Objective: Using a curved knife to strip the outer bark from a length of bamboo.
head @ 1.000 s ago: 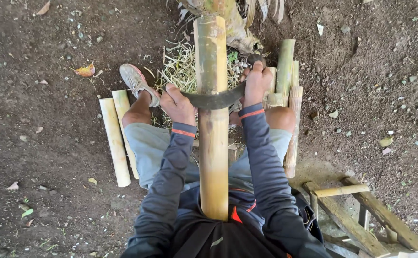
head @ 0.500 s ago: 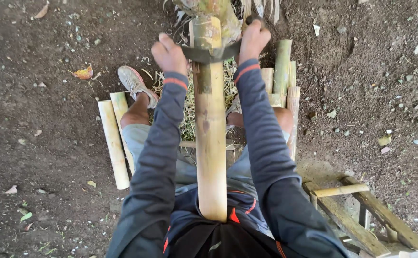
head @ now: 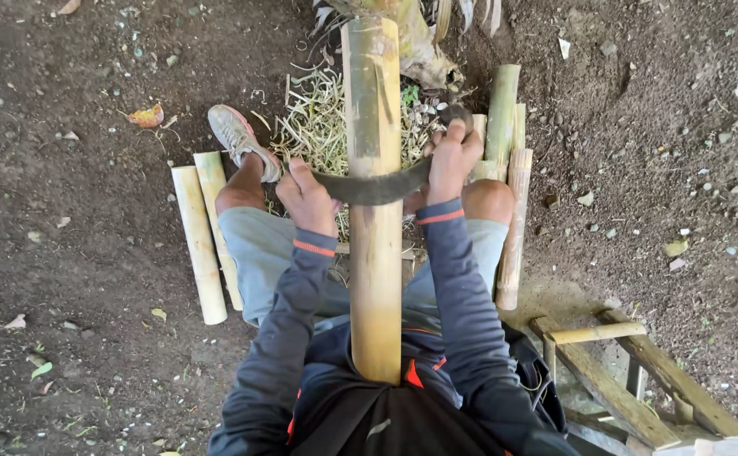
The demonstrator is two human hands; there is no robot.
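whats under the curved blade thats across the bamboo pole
The curved blade lies across the upright bamboo pole, gripped by the left hand and right hand. The pole's surface under the blade is covered.

Both hands, left point(head: 308, 196) and right point(head: 451, 160), grip a curved blade point(head: 375, 187) laid across an upright bamboo pole point(head: 374, 211).

The long bamboo pole point(head: 374, 211) looks smooth and faintly glossy, yellow with green streaks. The curved blade point(head: 369, 187) lying across it is dark, matt metal. At nine o'clock, two cut bamboo pieces point(head: 202, 241) look pale and dry. At twelve o'clock lie stringy, fibrous shavings point(head: 318, 127). The ground point(head: 73, 253) is rough, crumbly soil. At four o'clock, a wooden frame point(head: 630, 397) looks weathered and coarse.
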